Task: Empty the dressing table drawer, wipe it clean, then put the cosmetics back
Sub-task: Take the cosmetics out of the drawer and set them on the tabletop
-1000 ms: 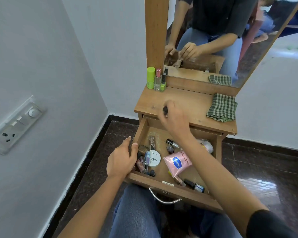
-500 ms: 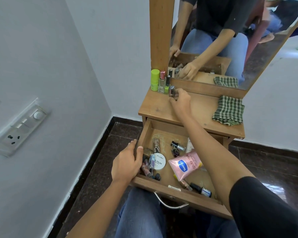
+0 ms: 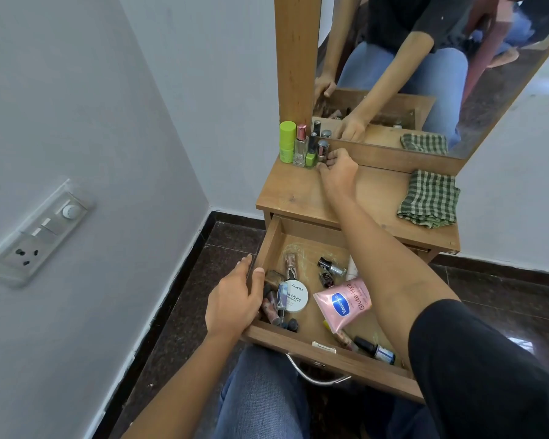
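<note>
Head view of a wooden dressing table (image 3: 298, 193) with its drawer (image 3: 330, 354) pulled out over the person's knees.

The right hand (image 3: 338, 171) reaches across the tabletop to the back left corner. Its curled fingertips pinch the lower part of a silver-capped nail polish bottle (image 3: 322, 148), which stands upright on the tabletop, just in front of the mirror (image 3: 425, 74). The bottle closes a short row of upright cosmetics. From the left these are a lime-green stick (image 3: 287, 141), a clear perfume bottle (image 3: 300, 147) with a pink cap, and a small green bottle (image 3: 311, 156) with a black cap.

The left hand (image 3: 235, 299) grips the drawer's left wall, thumb inside and fingers outside.

In the drawer lie a white round Zudio tin (image 3: 295, 296), a pink Vaseline tube (image 3: 343, 304) and a dark nail polish bottle (image 3: 330, 266) near the back. A dark bottle with a blue label (image 3: 376, 350) lies against the front wall, and several smaller items are bunched in the left front corner.

A folded green checked cloth (image 3: 430, 198) lies on the right side of the tabletop, well apart from the row. A switch panel (image 3: 35, 232) is set in the left-hand wall.
</note>
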A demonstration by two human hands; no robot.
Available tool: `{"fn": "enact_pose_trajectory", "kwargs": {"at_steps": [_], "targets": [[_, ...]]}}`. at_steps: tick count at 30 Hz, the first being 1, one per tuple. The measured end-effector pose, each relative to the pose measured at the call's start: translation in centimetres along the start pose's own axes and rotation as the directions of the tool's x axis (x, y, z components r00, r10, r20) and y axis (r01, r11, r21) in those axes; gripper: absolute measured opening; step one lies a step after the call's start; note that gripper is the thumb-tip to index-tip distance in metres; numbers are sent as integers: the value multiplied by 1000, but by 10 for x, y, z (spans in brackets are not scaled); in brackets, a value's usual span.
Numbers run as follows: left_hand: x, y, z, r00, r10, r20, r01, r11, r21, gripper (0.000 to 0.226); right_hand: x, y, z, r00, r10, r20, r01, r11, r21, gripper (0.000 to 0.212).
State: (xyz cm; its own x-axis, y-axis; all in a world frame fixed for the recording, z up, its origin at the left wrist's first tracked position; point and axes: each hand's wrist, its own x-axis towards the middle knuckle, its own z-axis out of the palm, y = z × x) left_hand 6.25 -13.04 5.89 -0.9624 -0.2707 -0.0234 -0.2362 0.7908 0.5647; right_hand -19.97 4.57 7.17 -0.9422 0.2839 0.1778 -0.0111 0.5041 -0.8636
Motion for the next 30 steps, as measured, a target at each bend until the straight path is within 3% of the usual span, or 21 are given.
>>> {"fn": "enact_pose_trajectory", "kwargs": {"at_steps": [7,11,15,16,18,19,21,24,26,30], "targets": [[0,0,-1,1000,-5,4,5,1000,4,52,1,-2,-3,999,20,-39,-25,992,-122,20],[0,1,-1,1000,-4,10,4,1000,13,52,-12,-5,-10,998,-4,-61,-2,995,-98,19],[1,0,-1,1000,-6,15,5,1000,11,52,-56,-5,-28,972,-234,-33,235,972,29,7],[1,-1,-1,1000,-5,14,5,1000,9,52,-75,-1,-35,936,-353,10,352,935,28,6],[0,-1,-1,1000,0,9,0,1000,10,52,-113,16,-47,796,-573,195,589,807,-33,10],[0,-1,0,1000,5,7,-5,1000,11,52,-128,29,-51,732,-598,327,654,751,-91,14],[0,-1,0,1000,12,6,-12,1000,15,52,-142,51,-60,739,-400,543,613,733,-294,21],[0,0,0,1000,6,8,-6,1000,13,51,-142,65,-72,817,-44,575,426,717,-552,26],[0,-1,0,1000,11,7,-11,1000,13,52,-143,63,-77,798,71,598,413,659,-629,23],[0,0,-1,1000,16,5,-16,1000,25,52,-148,55,-76,764,135,632,468,559,-685,24]]}}
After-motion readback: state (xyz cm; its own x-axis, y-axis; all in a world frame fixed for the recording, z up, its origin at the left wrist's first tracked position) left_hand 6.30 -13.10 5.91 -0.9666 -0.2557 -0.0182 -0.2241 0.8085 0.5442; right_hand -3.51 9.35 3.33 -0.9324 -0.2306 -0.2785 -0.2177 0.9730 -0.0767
